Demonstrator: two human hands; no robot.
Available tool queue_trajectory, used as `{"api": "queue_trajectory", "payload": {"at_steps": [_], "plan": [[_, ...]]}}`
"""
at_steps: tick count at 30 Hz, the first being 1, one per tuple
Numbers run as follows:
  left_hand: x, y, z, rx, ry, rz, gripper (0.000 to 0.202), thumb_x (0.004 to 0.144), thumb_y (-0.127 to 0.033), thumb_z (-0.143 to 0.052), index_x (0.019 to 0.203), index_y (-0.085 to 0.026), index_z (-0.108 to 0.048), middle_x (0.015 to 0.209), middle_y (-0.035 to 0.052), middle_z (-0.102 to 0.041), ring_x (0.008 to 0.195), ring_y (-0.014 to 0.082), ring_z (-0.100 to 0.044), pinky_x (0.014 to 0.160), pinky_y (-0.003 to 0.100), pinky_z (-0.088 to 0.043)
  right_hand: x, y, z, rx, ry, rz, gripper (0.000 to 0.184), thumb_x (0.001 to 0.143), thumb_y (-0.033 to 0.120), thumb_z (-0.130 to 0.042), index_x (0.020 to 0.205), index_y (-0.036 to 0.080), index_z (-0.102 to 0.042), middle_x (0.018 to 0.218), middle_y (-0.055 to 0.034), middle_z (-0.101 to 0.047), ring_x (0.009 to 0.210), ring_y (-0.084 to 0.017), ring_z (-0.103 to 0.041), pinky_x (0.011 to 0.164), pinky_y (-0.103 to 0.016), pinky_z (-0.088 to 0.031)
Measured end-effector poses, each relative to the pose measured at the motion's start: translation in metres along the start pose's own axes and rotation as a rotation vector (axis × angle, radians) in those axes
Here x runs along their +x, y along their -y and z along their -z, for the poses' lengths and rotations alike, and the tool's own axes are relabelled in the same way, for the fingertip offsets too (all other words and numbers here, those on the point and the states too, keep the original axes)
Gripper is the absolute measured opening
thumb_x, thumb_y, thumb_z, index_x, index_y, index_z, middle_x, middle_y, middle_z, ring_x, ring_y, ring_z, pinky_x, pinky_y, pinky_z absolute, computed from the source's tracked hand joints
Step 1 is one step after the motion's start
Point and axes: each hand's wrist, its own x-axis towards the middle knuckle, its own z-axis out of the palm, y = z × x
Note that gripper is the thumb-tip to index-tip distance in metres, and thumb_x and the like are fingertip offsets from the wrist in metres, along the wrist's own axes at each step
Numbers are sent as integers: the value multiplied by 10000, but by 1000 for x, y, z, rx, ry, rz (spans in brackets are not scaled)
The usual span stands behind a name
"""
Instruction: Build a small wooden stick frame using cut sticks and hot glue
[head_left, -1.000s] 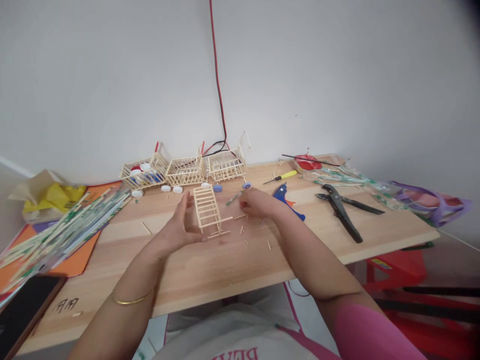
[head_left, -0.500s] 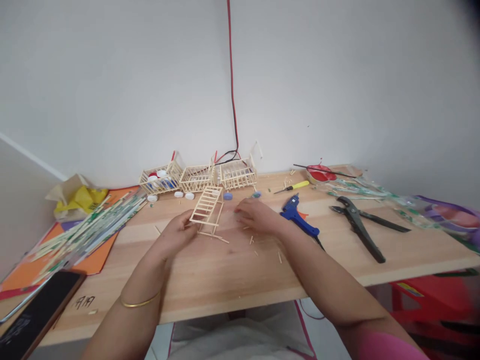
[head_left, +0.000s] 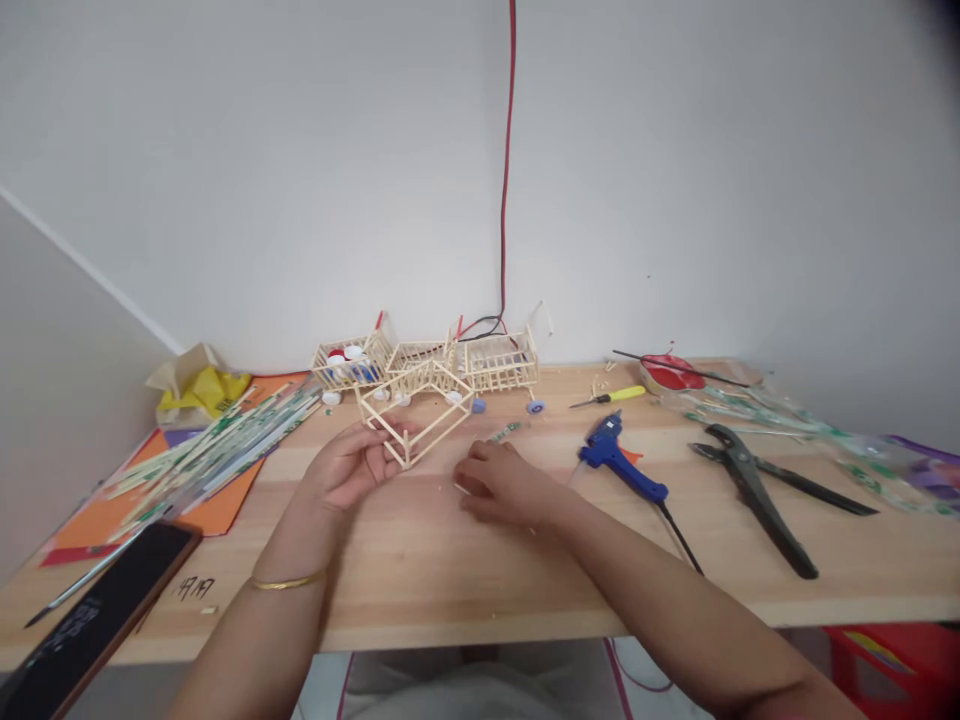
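L hand [head_left: 351, 465] pinches stick frame [head_left: 407, 456] — R hand [head_left: 499, 485] curled nearby, can't tell if gripping; glue gun [head_left: 624, 462] R of both.

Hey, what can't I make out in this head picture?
Head view:
Whether the right hand grips anything: its curl hides that.
Phone: near end cut off by the lower-left corner; screen text blurred.
Purple item: cut off by the right edge.
Middle stick cart: partly hidden by the stick frame.

Soft, even light falls on 2 plain walls, a grey back wall [head_left: 337, 150] and a side wall [head_left: 52, 370], around a pale wooden table [head_left: 420, 590]; red plastic furniture [head_left: 904, 665] stands below, at right.
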Motion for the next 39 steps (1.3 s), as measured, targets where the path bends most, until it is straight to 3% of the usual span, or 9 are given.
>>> {"api": "queue_trajectory", "payload": {"at_steps": [3, 7, 14, 18, 21, 24, 29, 35, 39], "plan": [[0, 0, 2, -75, 8, 31, 204, 670, -55, -608, 858, -120, -654, 848, 80, -722, 690, 197, -680, 664, 336, -571, -3, -2, 7, -16, 52, -26, 160, 790, 148, -504, 836, 181, -653, 898, -58, -639, 856, -170, -570, 799, -294, -334], [-1, 2, 3, -108, 15, 49, 213, 653, -74, -615, 857, -114, -659, 836, 87, -718, 637, 183, -666, 616, 323, -572, -12, -16, 28, -30, 53, -207, 186, 787, 125, -480, 775, 169, -661, 811, -59, -669, 770, -163, -584, 713, -267, -344], [0, 9, 5, -57, 173, 49, 195, 668, -111, -628, 857, -108, -678, 864, 88, -701, 593, 140, -630, 564, 231, -530, -18, -29, 51, 310, -531, -403, 356, 858, 419, -461, 630, 170, -572, 533, 11, -502, 532, -116, -458, 519, -230, -323], [1, 18, 3, -26, 275, 112, 189, 696, -132, -614, 872, -129, -684, 896, 79, -692, 550, 119, -614, 517, 219, -509, -17, -22, 52, 648, -625, -316, 246, 812, 408, -557, 864, 177, -620, 726, -8, -586, 645, -116, -513, 591, -231, -402], [1, 24, -2, 6, 353, 195, 212, 707, -167, -621, 907, -134, -684, 928, 90, -694, 546, 112, -614, 505, 210, -502, -15, -22, 48, 817, -539, -183, 316, 796, 358, -602, 1074, 208, -595, 920, -38, -615, 779, -127, -559, 701, -253, -445], [2, 29, -6, 51, 378, 262, 246, 705, -190, -634, 932, -112, -685, 910, 109, -701, 583, 123, -625, 502, 201, -497, -15, -27, 42, 807, -466, -119, 329, 784, 309, -619, 1100, 221, -599, 923, -34, -615, 771, -124, -563, 705, -257, -454], [3, 26, -6, 170, 204, 292, 249, 746, -193, -624, 963, -86, -683, 895, 137, -712, 740, 194, -672, 548, 227, -521, -12, -31, 34, 744, -449, -135, 176, 784, 289, -608, 919, 188, -657, 819, -27, -625, 722, -127, -561, 670, -258, -450], [3, 11, -9, 252, -33, 66, 235, 763, -180, -637, 989, -115, -642, 1027, 156, -688, 864, 267, -680, 772, 398, -540, -1, -33, 18, 608, -569, -189, 211, 787, 323, -590, 916, 169, -656, 790, -35, -623, 690, -129, -547, 648, -260, -446], [3, 6, -7, 243, -63, -5, 252, 784, -267, -633, 997, -133, -632, 1077, 156, -665, 913, 270, -665, 779, 423, -540, 4, -37, 9, 653, -585, -239, 230, 781, 331, -581, 933, 170, -643, 825, -36, -629, 708, -124, -540, 669, -262, -445]]}}
